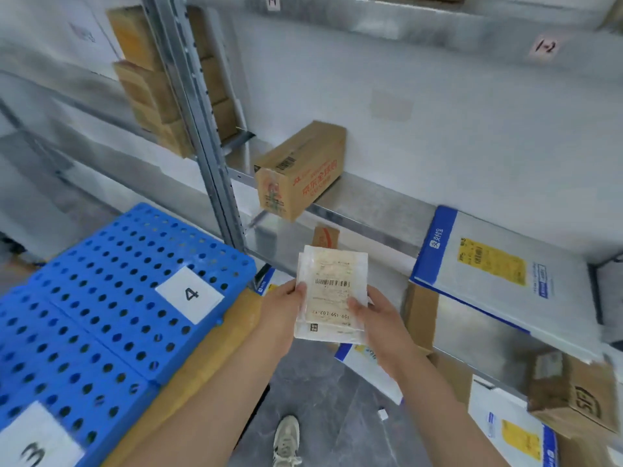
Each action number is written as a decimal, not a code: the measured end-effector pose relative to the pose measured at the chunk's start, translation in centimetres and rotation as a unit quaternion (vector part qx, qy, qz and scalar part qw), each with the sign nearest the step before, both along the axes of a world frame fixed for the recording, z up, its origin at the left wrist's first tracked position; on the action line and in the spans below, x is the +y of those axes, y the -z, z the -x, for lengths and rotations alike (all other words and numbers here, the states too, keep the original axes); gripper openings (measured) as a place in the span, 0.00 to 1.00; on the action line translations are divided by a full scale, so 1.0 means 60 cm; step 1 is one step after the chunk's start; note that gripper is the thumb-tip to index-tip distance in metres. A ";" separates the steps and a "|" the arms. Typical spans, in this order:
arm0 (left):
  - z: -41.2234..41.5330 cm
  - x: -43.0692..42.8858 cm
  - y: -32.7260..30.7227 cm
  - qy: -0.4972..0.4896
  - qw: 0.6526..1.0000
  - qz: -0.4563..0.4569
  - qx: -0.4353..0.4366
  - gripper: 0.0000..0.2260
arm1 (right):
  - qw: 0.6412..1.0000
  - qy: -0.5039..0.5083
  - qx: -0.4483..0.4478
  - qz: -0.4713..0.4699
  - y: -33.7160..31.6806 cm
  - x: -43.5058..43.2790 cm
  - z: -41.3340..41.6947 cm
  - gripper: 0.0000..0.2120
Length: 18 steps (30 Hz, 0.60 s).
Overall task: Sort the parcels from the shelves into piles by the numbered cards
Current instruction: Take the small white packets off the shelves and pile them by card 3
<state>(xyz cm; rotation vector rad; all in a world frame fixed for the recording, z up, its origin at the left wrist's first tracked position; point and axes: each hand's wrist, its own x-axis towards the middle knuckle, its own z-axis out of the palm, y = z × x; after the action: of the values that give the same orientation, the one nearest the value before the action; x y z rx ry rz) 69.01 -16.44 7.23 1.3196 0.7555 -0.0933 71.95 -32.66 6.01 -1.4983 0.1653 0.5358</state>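
Note:
I hold a small flat white parcel (332, 291) with a barcode label in both hands, in front of the metal shelves. My left hand (281, 308) grips its left edge and my right hand (381, 318) grips its right edge. To the left lie blue perforated boards (111, 298) bearing white cards numbered 4 (190, 294) and 3 (33, 439). No parcels lie on the boards by these cards. A brown carton (300, 170) sits on the middle shelf, and a large white and blue mailer (499, 267) lies on the shelf to the right.
Stacked brown cartons (148, 82) stand on the left shelving bay behind a grey upright post (209, 156). More cartons (573, 396) and mailers (512, 429) fill the lower right shelves. A shelf tag reads 1-2 (545, 46). My shoe (286, 439) rests on the grey floor.

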 end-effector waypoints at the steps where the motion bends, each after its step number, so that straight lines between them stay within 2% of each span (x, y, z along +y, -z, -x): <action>1: 0.017 -0.003 -0.015 -0.010 1.000 0.019 -0.016 0.10 | 1.000 -0.003 -0.008 0.001 -0.017 -0.002 0.012 0.11; 5: 0.075 0.001 -0.073 -0.077 0.992 0.053 -0.088 0.07 | 0.999 -0.022 -0.046 0.006 -0.083 0.008 0.052 0.12; 8: 0.114 0.012 -0.112 -0.116 0.980 0.078 -0.144 0.09 | 0.997 -0.027 -0.074 0.002 -0.127 0.025 0.082 0.11; 12: 0.183 0.051 -0.147 -0.095 0.980 0.030 -0.172 0.11 | 0.995 -0.029 -0.100 -0.013 -0.172 0.067 0.124 0.13; 15: 0.242 0.101 -0.153 -0.075 0.982 0.006 -0.175 0.11 | 0.989 -0.074 -0.124 -0.012 -0.195 0.117 0.158 0.13; 18: 0.302 0.160 -0.159 -0.096 0.979 -0.026 -0.178 0.10 | 0.984 -0.117 -0.135 -0.013 -0.207 0.184 0.195 0.14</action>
<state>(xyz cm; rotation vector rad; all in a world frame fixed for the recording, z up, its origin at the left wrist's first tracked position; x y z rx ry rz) 50.92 -6.84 16.78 1.2610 0.5772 0.3124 60.22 -21.59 18.44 -1.5590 -0.2308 0.5133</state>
